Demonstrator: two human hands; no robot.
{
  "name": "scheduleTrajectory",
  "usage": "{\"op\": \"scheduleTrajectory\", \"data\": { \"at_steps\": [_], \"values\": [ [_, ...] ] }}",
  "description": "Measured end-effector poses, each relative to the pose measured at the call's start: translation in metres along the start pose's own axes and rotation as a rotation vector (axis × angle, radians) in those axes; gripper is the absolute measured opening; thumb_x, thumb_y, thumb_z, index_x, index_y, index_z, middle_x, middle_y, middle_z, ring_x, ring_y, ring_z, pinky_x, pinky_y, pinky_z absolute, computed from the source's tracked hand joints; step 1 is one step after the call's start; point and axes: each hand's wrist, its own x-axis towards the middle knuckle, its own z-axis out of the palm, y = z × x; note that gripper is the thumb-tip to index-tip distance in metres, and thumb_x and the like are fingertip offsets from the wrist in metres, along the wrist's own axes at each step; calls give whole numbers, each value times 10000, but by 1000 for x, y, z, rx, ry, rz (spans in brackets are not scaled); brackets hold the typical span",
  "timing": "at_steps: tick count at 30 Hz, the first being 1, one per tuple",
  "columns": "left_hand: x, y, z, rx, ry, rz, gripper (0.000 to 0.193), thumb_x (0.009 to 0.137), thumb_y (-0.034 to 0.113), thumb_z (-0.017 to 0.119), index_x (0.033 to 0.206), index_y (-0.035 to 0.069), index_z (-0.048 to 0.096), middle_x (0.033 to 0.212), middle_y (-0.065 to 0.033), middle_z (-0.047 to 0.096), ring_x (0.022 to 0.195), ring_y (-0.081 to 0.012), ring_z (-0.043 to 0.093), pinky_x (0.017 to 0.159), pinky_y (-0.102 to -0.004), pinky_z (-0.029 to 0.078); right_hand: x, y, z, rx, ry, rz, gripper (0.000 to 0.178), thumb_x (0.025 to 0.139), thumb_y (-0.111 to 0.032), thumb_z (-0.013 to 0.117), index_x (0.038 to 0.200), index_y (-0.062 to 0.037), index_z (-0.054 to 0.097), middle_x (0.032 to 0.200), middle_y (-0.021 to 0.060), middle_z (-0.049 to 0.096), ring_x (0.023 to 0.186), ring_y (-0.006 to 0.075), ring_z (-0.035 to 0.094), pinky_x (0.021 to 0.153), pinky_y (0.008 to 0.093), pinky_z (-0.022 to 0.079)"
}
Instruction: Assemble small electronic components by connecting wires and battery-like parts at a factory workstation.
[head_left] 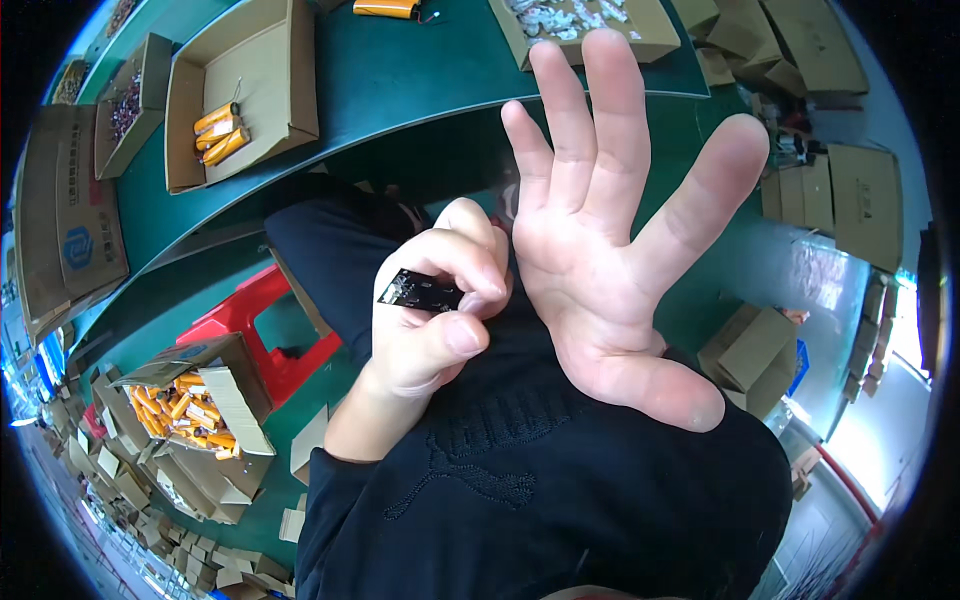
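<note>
My left hand point(430, 310) is closed, its thumb and curled index finger pinching a small black circuit board point(425, 291). Part of the board is hidden behind the fingertips. Beside it, my right hand point(610, 250) is held up with the palm turned toward me. Its fingers and thumb are spread, and nothing is in it. Both hands are in front of my dark top, short of the table's near edge.
On the green table point(420, 80) stand a cardboard tray point(300, 75) with several orange battery packs and a box point(665, 35) of whitish pieces. Another orange pack point(387, 8) lies between them. Lower left are a red plastic stool point(285, 370) and a carton point(240, 405) full of orange packs.
</note>
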Motion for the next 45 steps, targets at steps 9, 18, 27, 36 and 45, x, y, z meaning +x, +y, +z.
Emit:
{"op": "scheduleTrajectory", "data": {
  "at_steps": [9,18,27,36,45],
  "values": [
    [-7,-1,0,215,34,-37,151,857,214,819,924,131,712,860,-1,457,737,-120,413,665,-253,361,-16,-16,-5,-27,-28,26,1235,816,-919,428,1631,-117,-39,1599,324,173,1442,476,298,1161,525,289],
    [-10,-5,-1,215,61,-10,104,854,148,806,906,98,731,855,-9,497,747,-134,439,699,-260,390,-16,-23,-9,-31,-74,29,1203,829,-920,379,1628,-152,-88,1619,305,62,1469,478,163,1179,546,188],
    [-2,10,-1,1210,-64,414,119,858,22,759,975,10,770,891,-56,576,732,-158,522,637,-261,452,2,13,-7,-35,-148,10,1170,841,-922,329,1625,-188,-136,1639,285,-50,1497,480,28,1198,568,87],
    [-8,1,0,1596,-75,656,189,837,6,750,1024,-21,760,913,-81,598,729,-178,579,565,-277,467,-5,7,3,-26,-212,18,1139,853,-923,280,1622,-223,-185,1659,266,-161,1524,483,-106,1217,589,-14],
    [-7,19,3,1219,-81,396,98,902,53,717,977,-6,737,894,-59,564,689,-145,507,620,-234,435,19,-37,-15,338,-68,269,1033,945,-816,338,1643,-192,-98,1682,273,-61,1551,487,50,1246,608,81]
  ]
}}
